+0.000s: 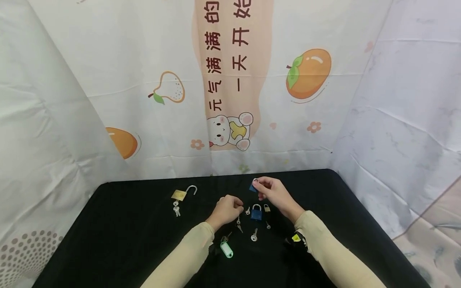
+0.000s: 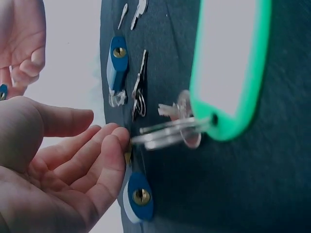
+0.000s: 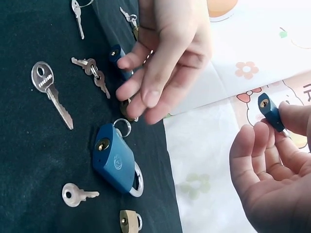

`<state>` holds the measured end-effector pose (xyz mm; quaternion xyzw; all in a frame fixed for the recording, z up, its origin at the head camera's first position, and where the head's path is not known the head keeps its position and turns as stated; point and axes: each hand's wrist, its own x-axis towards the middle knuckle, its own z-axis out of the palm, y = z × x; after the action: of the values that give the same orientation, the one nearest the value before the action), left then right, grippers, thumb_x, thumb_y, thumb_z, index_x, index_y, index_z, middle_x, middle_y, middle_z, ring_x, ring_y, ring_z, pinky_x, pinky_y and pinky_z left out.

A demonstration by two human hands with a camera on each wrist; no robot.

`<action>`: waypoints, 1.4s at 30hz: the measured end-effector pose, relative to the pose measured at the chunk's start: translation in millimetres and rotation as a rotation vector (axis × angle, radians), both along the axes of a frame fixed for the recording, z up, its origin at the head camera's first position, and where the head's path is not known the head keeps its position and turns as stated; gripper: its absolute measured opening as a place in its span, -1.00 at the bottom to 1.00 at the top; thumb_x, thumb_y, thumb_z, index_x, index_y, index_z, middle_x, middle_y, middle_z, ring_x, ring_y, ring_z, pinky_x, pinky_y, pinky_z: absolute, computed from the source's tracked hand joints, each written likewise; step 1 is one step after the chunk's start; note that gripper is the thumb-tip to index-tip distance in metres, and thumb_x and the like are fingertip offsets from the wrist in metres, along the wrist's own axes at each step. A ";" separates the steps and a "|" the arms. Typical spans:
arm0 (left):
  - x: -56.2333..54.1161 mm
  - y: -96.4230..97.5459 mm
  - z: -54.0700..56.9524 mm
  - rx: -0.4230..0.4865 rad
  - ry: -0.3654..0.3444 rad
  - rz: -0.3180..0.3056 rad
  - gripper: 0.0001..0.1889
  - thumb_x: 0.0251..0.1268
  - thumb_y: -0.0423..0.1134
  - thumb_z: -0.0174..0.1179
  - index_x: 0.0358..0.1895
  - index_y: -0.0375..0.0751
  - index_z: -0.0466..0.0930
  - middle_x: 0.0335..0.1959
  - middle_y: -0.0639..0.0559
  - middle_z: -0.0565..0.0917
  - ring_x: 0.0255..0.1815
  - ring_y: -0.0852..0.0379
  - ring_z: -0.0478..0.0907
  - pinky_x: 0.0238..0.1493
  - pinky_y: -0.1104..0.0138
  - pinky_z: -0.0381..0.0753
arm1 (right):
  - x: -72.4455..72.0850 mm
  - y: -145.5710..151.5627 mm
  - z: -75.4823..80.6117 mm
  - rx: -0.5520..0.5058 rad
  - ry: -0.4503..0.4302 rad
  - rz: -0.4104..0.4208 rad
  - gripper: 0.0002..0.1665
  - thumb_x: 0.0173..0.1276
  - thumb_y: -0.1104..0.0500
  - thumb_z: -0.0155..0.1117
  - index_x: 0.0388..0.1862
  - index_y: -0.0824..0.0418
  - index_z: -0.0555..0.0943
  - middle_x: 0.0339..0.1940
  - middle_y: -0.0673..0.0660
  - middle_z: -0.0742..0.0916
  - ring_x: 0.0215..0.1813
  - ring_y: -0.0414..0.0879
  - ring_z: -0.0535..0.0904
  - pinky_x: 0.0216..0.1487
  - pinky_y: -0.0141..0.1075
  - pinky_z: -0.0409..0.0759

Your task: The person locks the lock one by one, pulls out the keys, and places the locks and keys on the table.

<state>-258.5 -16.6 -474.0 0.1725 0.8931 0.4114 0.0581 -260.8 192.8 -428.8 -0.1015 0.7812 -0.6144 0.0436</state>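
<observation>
My right hand (image 1: pixel 277 196) pinches a small blue padlock (image 3: pixel 269 111) by its shackle, raised above the black cloth, keyhole showing in the right wrist view. My left hand (image 1: pixel 226 210) hovers low over the cloth with loosely bent fingers and nothing visible in its grasp. Its fingertips come right beside a partly hidden brass-coloured piece (image 3: pixel 127 109) and near another blue padlock (image 2: pixel 140 196), which the hand covers in the head view. Between the hands stands a larger blue padlock (image 1: pixel 256 213), with a small brass padlock (image 1: pixel 267 208) to its right.
Loose keys (image 1: pixel 254 235) lie around the blue padlock. Nearer me is a green-edged key tag (image 1: pixel 227 249) with keys. A brass padlock (image 1: pixel 178 195), shackle swung out, lies at the left beside more keys (image 1: pixel 176 209). A printed white curtain (image 1: pixel 162 132) hangs behind the table.
</observation>
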 end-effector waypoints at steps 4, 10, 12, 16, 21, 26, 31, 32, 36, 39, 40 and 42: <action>-3.8 -5.3 2.7 0.026 0.047 -0.005 -0.82 0.39 -0.37 0.25 -0.04 -0.36 0.72 -0.31 0.01 0.74 -0.33 0.14 0.67 -0.25 0.21 0.65 | -3.9 -0.4 -1.1 0.008 -0.003 0.009 -0.53 0.54 -0.03 0.24 0.14 0.34 0.60 -0.27 0.17 0.68 -0.33 -0.02 0.59 -0.17 -0.22 0.66; -13.4 -6.5 20.1 0.208 0.022 0.010 -0.74 0.48 -0.43 0.14 0.14 -0.40 0.62 -0.04 -0.21 0.73 -0.10 0.02 0.72 -0.14 0.24 0.69 | -22.6 -2.7 -6.2 0.065 -0.054 0.047 -0.51 0.55 0.00 0.22 0.16 0.39 0.58 -0.21 0.25 0.67 -0.27 0.03 0.62 -0.15 -0.21 0.68; -17.4 -4.1 25.3 0.259 -0.016 0.015 -0.68 0.49 -0.45 0.11 0.23 -0.41 0.56 0.09 -0.27 0.68 0.03 -0.05 0.69 -0.04 0.20 0.68 | -32.3 -3.5 -10.6 0.076 -0.091 0.057 -0.52 0.55 0.01 0.23 0.16 0.40 0.58 -0.18 0.27 0.66 -0.29 -0.01 0.62 -0.15 -0.22 0.68; -25.5 1.7 26.0 0.365 -0.163 -0.001 -0.55 0.45 -0.53 0.08 0.37 -0.46 0.40 0.26 -0.34 0.56 0.25 -0.17 0.56 0.16 0.13 0.59 | -48.7 -8.0 -20.7 0.053 -0.181 0.059 -0.56 0.54 0.04 0.25 0.12 0.40 0.59 -0.20 0.22 0.66 -0.31 -0.08 0.60 -0.18 -0.25 0.69; -31.8 6.5 16.4 0.506 -0.328 0.039 -0.53 0.43 -0.56 0.07 0.38 -0.48 0.38 0.23 -0.30 0.58 0.28 -0.22 0.53 0.17 0.13 0.58 | -59.2 -14.7 -31.5 0.021 -0.236 0.058 -0.58 0.54 0.09 0.26 0.10 0.44 0.60 -0.24 0.16 0.66 -0.34 -0.10 0.60 -0.21 -0.26 0.69; -33.8 9.4 9.0 0.549 -0.380 0.071 -0.58 0.47 -0.53 0.04 0.34 -0.50 0.41 0.20 -0.30 0.59 0.25 -0.23 0.54 0.11 0.16 0.62 | -59.7 -16.6 -35.7 0.014 -0.279 0.010 -0.59 0.55 0.13 0.24 0.16 0.44 0.57 -0.20 0.19 0.67 -0.37 -0.12 0.61 -0.18 -0.22 0.70; -35.0 13.3 4.0 0.548 -0.401 0.071 -0.58 0.45 -0.53 0.03 0.33 -0.55 0.39 0.18 -0.34 0.57 0.22 -0.22 0.56 0.09 0.17 0.63 | -58.8 -15.1 -38.7 0.029 -0.299 -0.018 -0.63 0.54 0.23 0.19 0.20 0.44 0.56 -0.17 0.26 0.69 -0.31 -0.04 0.66 -0.10 -0.13 0.70; -35.1 13.7 3.2 0.545 -0.404 0.072 -0.58 0.45 -0.53 0.04 0.33 -0.56 0.40 0.18 -0.34 0.57 0.21 -0.21 0.57 0.09 0.17 0.63 | -58.8 -14.9 -39.5 0.032 -0.301 -0.021 -0.64 0.53 0.26 0.18 0.19 0.44 0.57 -0.17 0.26 0.69 -0.30 -0.03 0.66 -0.10 -0.12 0.70; -35.4 14.4 0.3 0.534 -0.424 0.083 -0.59 0.44 -0.52 0.02 0.30 -0.57 0.42 0.19 -0.32 0.57 0.21 -0.19 0.58 0.09 0.18 0.63 | -59.1 -14.4 -43.9 0.042 -0.312 -0.027 -0.66 0.51 0.32 0.18 0.18 0.44 0.58 -0.17 0.28 0.71 -0.26 0.01 0.69 -0.11 -0.14 0.70; -35.3 15.0 -0.9 0.528 -0.437 0.086 -0.59 0.43 -0.52 0.02 0.29 -0.58 0.43 0.20 -0.33 0.57 0.22 -0.18 0.57 0.10 0.18 0.63 | -59.2 -13.7 -46.6 0.044 -0.315 -0.033 -0.66 0.52 0.33 0.15 0.20 0.45 0.57 -0.13 0.30 0.71 -0.24 0.01 0.70 -0.12 -0.17 0.71; -35.1 15.3 -0.9 0.528 -0.441 0.086 -0.59 0.42 -0.52 0.02 0.29 -0.58 0.42 0.20 -0.33 0.56 0.22 -0.18 0.57 0.10 0.18 0.62 | -59.3 -13.3 -47.4 0.043 -0.315 -0.036 -0.66 0.52 0.34 0.14 0.20 0.46 0.56 -0.12 0.30 0.70 -0.23 0.01 0.70 -0.12 -0.17 0.71; -34.8 15.9 -0.7 0.530 -0.446 0.084 -0.58 0.42 -0.52 0.02 0.30 -0.58 0.42 0.21 -0.34 0.55 0.22 -0.17 0.57 0.10 0.18 0.62 | -59.4 -12.6 -48.4 0.039 -0.315 -0.043 -0.66 0.52 0.35 0.12 0.20 0.46 0.55 -0.11 0.32 0.70 -0.23 0.02 0.71 -0.12 -0.17 0.71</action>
<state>-293.3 -0.7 -474.7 0.0503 0.7269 0.6585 0.1882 -320.2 180.3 -477.3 0.0139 0.7784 -0.6084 0.1542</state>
